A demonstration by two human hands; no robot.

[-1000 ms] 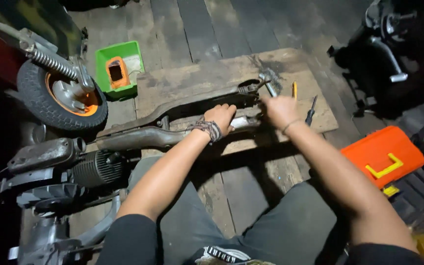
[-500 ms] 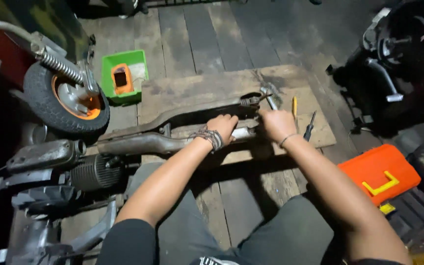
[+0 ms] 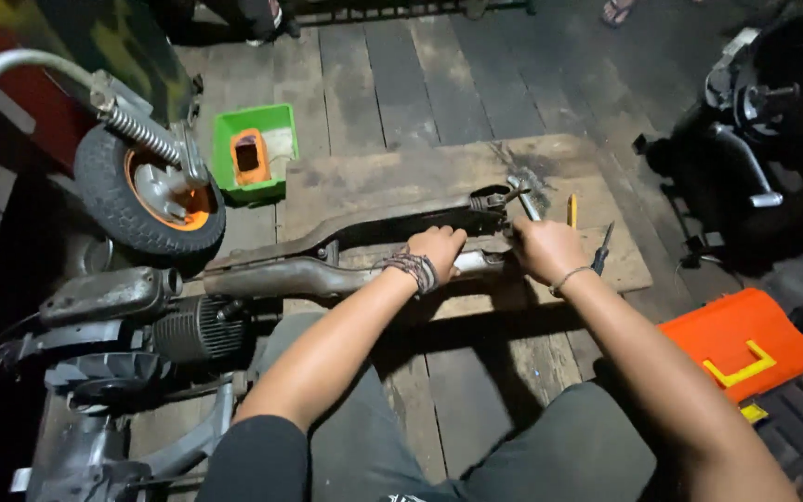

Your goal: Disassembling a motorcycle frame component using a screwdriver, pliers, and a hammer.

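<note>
Fingers of the left hand point(image 3: 437, 249) are curled over the exhaust pipe point(image 3: 299, 276) near its thin end, pressing it down on the wooden board point(image 3: 374, 177). Fingers of the right hand point(image 3: 543, 249) are closed in a fist around a tool point(image 3: 522, 198), maybe a wire brush, whose head lies just beside the pipe's end. The pipe lies across the board, next to a long dark metal part point(image 3: 364, 226). Two screwdrivers point(image 3: 572, 210) rest on the board just beside the right hand. A green box point(image 3: 253, 153) stands near a small wheel point(image 3: 146, 195), and an orange case point(image 3: 741, 344) lies well apart on the right.
</note>
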